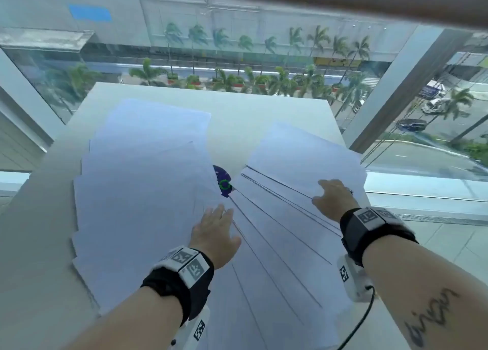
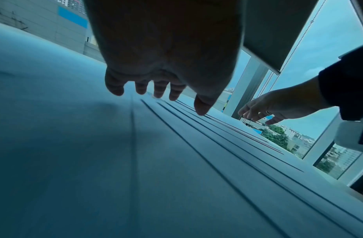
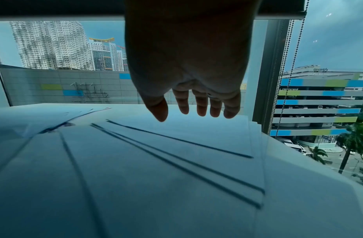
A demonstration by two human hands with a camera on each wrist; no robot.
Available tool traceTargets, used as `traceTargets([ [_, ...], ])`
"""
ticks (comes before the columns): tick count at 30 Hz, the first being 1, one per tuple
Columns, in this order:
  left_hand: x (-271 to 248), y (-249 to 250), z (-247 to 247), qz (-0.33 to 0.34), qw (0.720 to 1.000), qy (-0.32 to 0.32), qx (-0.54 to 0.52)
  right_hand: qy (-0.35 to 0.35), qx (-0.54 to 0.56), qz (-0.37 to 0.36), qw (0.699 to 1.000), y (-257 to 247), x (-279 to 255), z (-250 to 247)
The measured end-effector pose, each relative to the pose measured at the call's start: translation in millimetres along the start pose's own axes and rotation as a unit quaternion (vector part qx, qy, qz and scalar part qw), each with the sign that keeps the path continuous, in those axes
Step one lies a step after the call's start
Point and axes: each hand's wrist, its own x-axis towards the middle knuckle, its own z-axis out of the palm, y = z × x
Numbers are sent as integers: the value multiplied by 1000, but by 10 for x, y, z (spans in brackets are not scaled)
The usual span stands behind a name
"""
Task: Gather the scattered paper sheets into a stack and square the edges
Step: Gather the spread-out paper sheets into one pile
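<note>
Possibly "concentrix" on the distant building's rooftop sign (image 3: 320, 69); a blurred, unreadable tattoo on the right forearm (image 1: 429, 316)

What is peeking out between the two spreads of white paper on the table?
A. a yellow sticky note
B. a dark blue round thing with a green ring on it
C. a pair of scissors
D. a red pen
B: in the head view a dark blue round thing with a green ring shows in the gap between the left sheets and the fanned right sheets.
</note>
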Motion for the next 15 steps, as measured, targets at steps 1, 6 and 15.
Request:
traceTargets([
  [1,67,32,19,0,1000,3,7,-1,-2,1,1000,11,80,-36],
  [6,366,210,96,-7,999,21,28,5,-1,14,1000,114,544,-124],
  [15,602,284,264,19,989,-27,143,11,-11,26,1000,184,1193,-237],
])
